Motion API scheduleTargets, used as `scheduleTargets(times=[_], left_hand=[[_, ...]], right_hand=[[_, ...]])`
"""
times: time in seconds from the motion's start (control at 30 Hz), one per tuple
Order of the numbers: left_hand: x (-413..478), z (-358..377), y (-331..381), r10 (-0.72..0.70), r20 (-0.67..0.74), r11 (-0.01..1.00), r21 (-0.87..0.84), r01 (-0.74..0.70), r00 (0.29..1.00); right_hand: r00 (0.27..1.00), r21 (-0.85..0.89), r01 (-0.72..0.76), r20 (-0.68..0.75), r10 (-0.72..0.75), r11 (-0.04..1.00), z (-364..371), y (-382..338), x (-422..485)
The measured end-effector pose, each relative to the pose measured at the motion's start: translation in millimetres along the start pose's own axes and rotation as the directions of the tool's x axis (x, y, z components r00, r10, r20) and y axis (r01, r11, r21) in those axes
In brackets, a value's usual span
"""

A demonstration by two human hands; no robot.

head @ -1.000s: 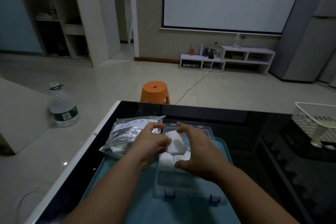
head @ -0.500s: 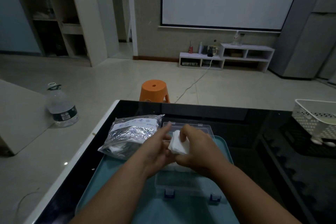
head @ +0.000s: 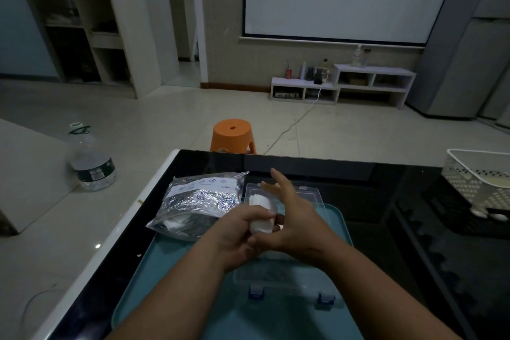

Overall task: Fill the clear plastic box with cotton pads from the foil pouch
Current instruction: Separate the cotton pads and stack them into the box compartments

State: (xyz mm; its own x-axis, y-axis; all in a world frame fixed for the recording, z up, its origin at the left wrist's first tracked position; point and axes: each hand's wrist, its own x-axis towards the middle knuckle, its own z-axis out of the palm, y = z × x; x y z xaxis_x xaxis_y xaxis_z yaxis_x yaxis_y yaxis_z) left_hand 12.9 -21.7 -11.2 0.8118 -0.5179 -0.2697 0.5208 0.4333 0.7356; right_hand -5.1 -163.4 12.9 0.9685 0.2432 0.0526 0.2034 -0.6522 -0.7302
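My left hand [head: 237,232] is curled round a small stack of white pads [head: 260,212], held upright over the box [head: 278,276]. My right hand [head: 299,219] is beside it with the fingers straight and spread, pointing away from me; its thumb lies by the bottom of the stack, and I cannot tell whether it touches.

The box lies open on the teal tray [head: 171,270], with two blue latches on the edge toward me and its clear lid [head: 310,196] laid back on the far side. My hands and wrists cover its middle, so I cannot tell what is in it; the bare part near the latches looks see-through.

The pouch [head: 201,201] lies to the left of the box, partly on the tray's far left corner and partly on the black table [head: 386,201]. White pads show through its clear near end.

A white basket [head: 477,179] with holes in its walls sits at the table's right edge, well apart from the tray. Beyond the table an orange stool [head: 233,134] stands on the floor, and a large bottle [head: 92,163] stands on the floor to the left.
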Motion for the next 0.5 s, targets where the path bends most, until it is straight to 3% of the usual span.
scheduleTargets(times=[0.1, 0.37, 0.5], left_hand=[[1.5, -1.0, -1.3, 0.017, 0.042, 0.996, 0.082, -0.020, 0.999], [5.2, 0.4, -2.5, 0.028, -0.071, 0.996, 0.087, -0.021, 0.997], [9.1, 3.5, 0.0, -0.017, -0.224, 0.999, 0.042, 0.027, 0.974]], right_hand=[[1.000, -0.060, -0.018, -0.008, 0.018, 0.998, -0.6, -0.5, 1.5], [0.999, -0.204, 0.039, 0.031, -0.033, 0.978, -6.1, -9.4, -4.1], [0.999, -0.033, 0.017, 0.033, -0.016, 0.999, -9.5, -2.4, -1.6]])
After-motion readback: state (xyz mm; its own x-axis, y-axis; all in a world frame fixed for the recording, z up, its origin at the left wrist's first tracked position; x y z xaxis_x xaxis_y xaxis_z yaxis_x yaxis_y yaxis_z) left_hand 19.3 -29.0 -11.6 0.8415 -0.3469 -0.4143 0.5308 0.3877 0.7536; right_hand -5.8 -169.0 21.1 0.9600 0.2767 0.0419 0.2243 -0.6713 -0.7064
